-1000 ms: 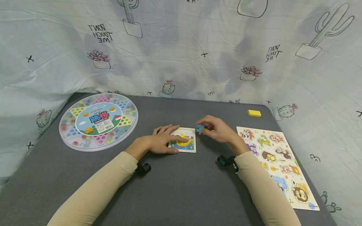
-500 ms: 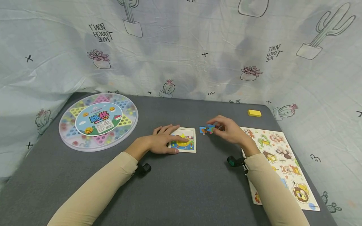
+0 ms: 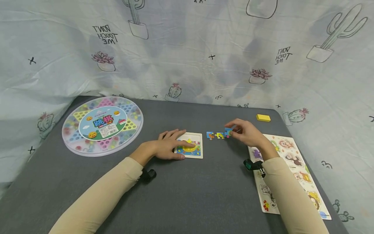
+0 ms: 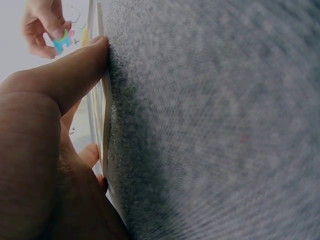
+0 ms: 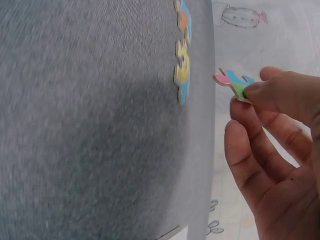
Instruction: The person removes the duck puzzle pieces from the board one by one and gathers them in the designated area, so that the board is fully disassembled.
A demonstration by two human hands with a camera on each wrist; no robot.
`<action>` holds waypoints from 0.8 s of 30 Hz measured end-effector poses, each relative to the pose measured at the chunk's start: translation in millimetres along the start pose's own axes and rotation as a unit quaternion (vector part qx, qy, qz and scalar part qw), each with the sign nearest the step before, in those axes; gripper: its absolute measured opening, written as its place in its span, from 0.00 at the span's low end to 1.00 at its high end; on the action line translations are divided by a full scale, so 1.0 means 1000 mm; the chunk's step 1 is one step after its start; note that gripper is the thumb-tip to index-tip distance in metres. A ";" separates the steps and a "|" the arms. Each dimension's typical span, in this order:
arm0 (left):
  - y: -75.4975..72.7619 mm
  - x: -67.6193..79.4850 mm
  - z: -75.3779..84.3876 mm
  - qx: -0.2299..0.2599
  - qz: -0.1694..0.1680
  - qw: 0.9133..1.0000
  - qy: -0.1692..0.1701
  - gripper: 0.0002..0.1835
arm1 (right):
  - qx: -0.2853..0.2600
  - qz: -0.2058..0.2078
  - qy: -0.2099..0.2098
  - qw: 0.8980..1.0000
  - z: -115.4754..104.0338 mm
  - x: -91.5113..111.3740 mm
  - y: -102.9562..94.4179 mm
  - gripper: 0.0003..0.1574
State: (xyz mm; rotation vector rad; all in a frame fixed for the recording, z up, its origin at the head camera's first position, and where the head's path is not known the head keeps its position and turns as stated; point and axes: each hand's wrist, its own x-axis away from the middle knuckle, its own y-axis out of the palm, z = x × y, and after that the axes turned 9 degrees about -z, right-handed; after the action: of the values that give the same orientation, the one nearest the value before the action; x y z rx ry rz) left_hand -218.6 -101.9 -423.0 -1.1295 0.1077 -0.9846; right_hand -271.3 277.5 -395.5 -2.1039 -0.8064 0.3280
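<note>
My left hand (image 3: pixel 166 149) rests on a small framed jigsaw puzzle (image 3: pixel 201 152) in the middle of the table. Its index finger lies across the yellow picture, and the thumb touches the near edge of the frame. In the right wrist view, a blue, green and pink jigsaw piece (image 5: pixel 239 81) is pinched between the thumb and fingers of my right hand (image 3: pixel 246 132), raised off the table. Two loose pieces lie to the right of the frame: a blue-and-orange one (image 3: pixel 210 135) and a mostly yellow one (image 3: pixel 220 135). The left hand hides part of the frame.
A round Chinese checkers box (image 3: pixel 134 136) lies at the back left. On the right, beneath the right forearm, is a wooden animal puzzle board (image 3: pixel 264 191). Near the far right corner sits a yellow block (image 3: pixel 263 118). A printed cloth (image 3: pixel 187 58) hangs behind the grey table (image 3: pixel 187 201).
My right hand has moved rightward with the jigsaw piece, away from the frame. The blue-and-orange piece and the yellow piece now show on the table. The left hand stays in place.
</note>
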 end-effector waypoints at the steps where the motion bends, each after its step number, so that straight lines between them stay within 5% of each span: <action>1: 0.000 0.000 0.000 0.001 -0.001 1.000 0.000 0.30 | -0.002 -0.006 0.007 1.000 0.002 0.001 0.000 0.20; 15: 0.001 0.000 -0.001 -0.002 0.001 1.000 0.000 0.30 | -0.031 -0.041 0.049 0.997 0.018 0.007 0.001 0.19; 24: 0.008 -0.006 -0.014 0.030 0.011 0.999 0.012 0.29 | 0.020 -0.053 0.075 0.996 0.022 0.005 0.001 0.19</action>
State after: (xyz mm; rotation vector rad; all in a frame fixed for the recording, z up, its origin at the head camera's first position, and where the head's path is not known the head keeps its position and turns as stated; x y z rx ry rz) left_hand -224.8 -107.0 -438.3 -1.0604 0.1086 -0.9765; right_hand -277.7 293.4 -409.5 -2.0131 -0.8123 0.1251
